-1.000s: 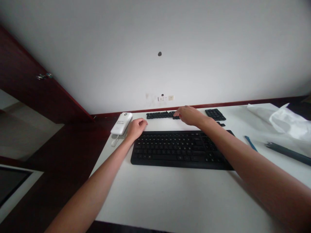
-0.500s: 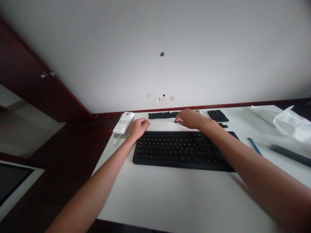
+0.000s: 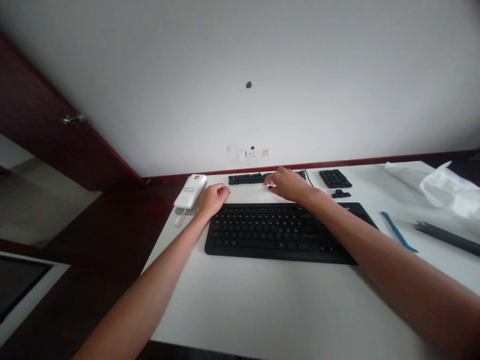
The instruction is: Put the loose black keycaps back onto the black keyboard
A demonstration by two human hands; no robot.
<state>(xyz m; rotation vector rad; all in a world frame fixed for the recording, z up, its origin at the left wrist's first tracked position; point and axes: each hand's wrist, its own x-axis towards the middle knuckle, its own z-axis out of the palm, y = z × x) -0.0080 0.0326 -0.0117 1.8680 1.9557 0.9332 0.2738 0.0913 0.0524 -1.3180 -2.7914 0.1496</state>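
Note:
A black keyboard lies across the white table, most of its keys seated. My left hand rests by its upper left corner with the fingers curled in and nothing visible in them. Beyond the keyboard, my right hand reaches to loose black keycaps laid in rows. Its fingers are bent around a small black keycap, partly hidden by the fingertips. My right forearm covers part of the keyboard's right side.
At right stand a block of loose number keys, a small keycap cluster, a blue pry tool, a dark grey bar-shaped tool and a crumpled white bag. A white power bank lies left, near the table edge.
My right hand has shifted slightly left along the loose keycaps, uncovering more of the keyboard's right end and the small cluster. My left hand has stayed in place.

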